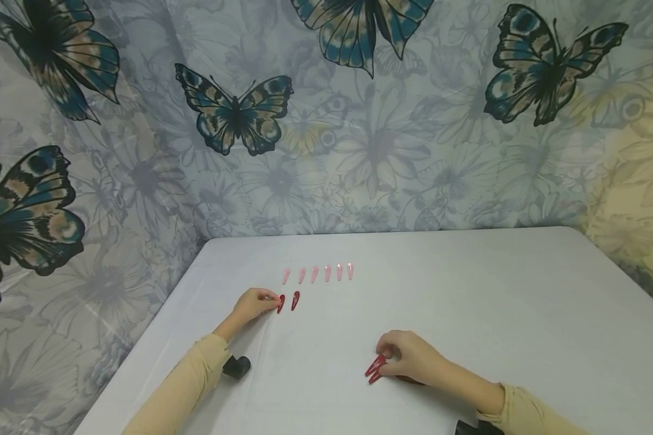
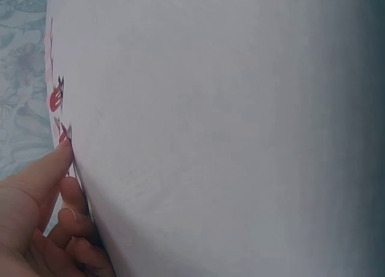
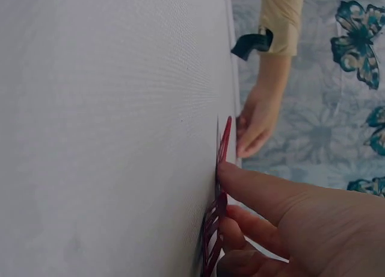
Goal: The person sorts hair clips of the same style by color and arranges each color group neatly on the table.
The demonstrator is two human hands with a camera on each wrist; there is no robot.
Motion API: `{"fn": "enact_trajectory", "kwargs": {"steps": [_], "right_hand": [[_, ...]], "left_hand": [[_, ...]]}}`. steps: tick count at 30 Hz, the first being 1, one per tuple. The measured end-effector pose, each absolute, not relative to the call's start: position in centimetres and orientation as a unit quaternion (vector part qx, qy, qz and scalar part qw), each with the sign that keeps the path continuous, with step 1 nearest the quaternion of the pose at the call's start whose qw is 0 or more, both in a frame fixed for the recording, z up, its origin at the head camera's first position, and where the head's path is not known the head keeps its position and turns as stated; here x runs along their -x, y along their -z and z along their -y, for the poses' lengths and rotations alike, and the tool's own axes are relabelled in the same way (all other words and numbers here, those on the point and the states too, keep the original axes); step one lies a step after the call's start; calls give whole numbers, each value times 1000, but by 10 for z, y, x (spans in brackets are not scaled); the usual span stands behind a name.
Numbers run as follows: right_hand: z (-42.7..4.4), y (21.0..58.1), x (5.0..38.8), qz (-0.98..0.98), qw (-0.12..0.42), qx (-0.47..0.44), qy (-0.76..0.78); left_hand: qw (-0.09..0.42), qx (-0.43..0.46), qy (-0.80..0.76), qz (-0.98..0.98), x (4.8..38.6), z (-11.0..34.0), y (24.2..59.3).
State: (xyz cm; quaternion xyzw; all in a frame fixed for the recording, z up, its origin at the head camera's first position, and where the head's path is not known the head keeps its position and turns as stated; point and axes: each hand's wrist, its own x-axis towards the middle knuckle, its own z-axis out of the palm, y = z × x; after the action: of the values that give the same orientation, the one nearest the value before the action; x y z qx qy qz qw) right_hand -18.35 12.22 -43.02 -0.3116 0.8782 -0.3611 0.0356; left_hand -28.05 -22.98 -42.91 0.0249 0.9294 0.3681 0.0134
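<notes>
Six slim, pale pink snap hair clips (image 1: 314, 275), smooth and teardrop-shaped, lie in a row beyond the left hand (image 1: 254, 304), reaching off to its right. That hand pinches the near end of a glossy dark red snap clip (image 1: 281, 303) between thumb and fingertip, the other fingers curled beneath; a matching red clip (image 1: 295, 301) lies just to the right of its fingertips. Nearer the person, the right hand (image 1: 413, 356) has its thumb and forefinger closed narrowly on a shiny red clip (image 1: 376, 364), its tapered tip pointing away from the fingers toward the left; another red clip (image 1: 375, 377) sits just beside it, by the thumb. More dark red (image 1: 410, 380) shows under that palm, too covered for me to count. Everything rests on a finely textured white tabletop (image 1: 495, 302) before butterfly-printed fabric (image 1: 381, 145).
</notes>
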Motion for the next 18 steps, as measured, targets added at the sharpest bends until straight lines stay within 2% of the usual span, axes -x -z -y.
{"fn": "enact_trajectory", "kwargs": {"steps": [8,18], "right_hand": [[-122,432,184,-863,55,326,382],[-122,432,183,-856,51,337,388]], "left_hand": [[15,-25,-366,-930,281,232,432],[7,-33,-364,-931,280,232,432]]}}
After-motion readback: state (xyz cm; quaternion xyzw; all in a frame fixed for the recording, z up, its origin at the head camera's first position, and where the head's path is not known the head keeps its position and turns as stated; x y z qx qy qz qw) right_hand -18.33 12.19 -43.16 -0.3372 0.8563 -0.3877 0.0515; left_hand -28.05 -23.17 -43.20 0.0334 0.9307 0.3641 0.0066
